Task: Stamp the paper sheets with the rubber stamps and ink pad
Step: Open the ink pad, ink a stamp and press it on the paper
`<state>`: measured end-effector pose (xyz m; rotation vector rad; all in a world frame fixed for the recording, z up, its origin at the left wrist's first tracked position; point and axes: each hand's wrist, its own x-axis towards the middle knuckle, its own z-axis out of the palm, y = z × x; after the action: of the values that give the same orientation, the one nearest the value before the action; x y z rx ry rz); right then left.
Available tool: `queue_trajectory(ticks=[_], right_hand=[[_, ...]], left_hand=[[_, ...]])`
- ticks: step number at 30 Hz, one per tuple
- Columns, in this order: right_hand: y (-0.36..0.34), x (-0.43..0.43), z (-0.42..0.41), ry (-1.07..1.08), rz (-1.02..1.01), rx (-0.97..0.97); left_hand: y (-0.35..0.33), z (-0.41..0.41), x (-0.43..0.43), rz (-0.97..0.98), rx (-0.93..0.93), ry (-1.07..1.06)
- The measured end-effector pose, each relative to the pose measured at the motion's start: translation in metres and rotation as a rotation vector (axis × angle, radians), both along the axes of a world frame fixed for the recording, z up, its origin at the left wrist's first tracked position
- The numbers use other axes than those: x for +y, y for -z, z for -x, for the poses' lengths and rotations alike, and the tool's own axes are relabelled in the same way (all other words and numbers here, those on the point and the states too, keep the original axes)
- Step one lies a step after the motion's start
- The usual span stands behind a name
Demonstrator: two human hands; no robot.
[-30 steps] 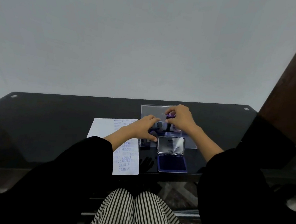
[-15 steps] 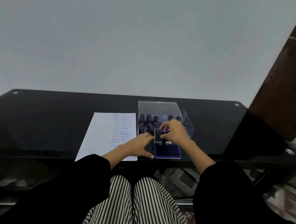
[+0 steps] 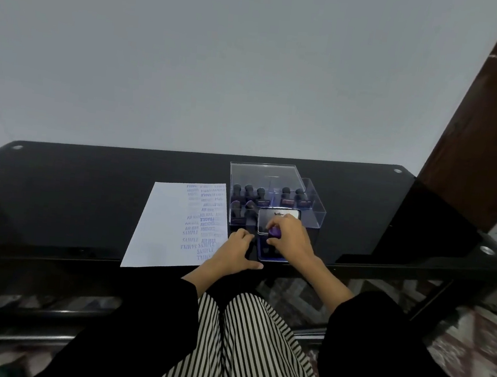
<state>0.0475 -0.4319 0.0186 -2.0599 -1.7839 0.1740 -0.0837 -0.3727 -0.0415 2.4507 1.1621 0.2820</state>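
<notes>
Stamp (image 3: 274,232) over ink pad (image 3: 262,251) (table (image 3: 54,214) near edge); right hand (image 3: 292,239) gripping.

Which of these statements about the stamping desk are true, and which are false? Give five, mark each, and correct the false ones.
1. The right hand grips a purple-topped stamp over the ink pad. True.
2. The sheet lies to the right of the pad. False: the paper sheet lies to the left of the ink pad.
3. The pad's cover is shut. False: the lid stands open behind the pad.
4. More stamps stand in the clear box. True.
5. The stamped words fill the sheet's left half. False: the prints run down its right part; the left is blank.
</notes>
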Motion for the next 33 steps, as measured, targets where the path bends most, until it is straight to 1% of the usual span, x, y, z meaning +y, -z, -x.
queue_trajectory(ticks=[6, 10, 15, 26, 33], right_hand=[[0.008, 0.002, -0.001, -0.008, -0.027, -0.022], [0.014, 0.002, 0.001, -0.006, -0.024, 0.008], [0.021, 0.000, 0.001, 0.001, -0.070, 0.075], [0.021, 0.005, 0.001, -0.025, -0.039, 0.074], [0.018, 0.008, -0.001, 0.001, -0.026, 0.065]], left_hand=[[0.009, 0.000, -0.001, -0.062, -0.003, -0.019], [0.011, -0.003, -0.001, -0.088, -0.017, -0.072], [0.013, -0.007, -0.003, -0.110, -0.056, -0.132], [0.015, -0.009, -0.005, -0.161, -0.091, -0.201], [0.014, -0.011, -0.004, -0.175, -0.063, -0.211]])
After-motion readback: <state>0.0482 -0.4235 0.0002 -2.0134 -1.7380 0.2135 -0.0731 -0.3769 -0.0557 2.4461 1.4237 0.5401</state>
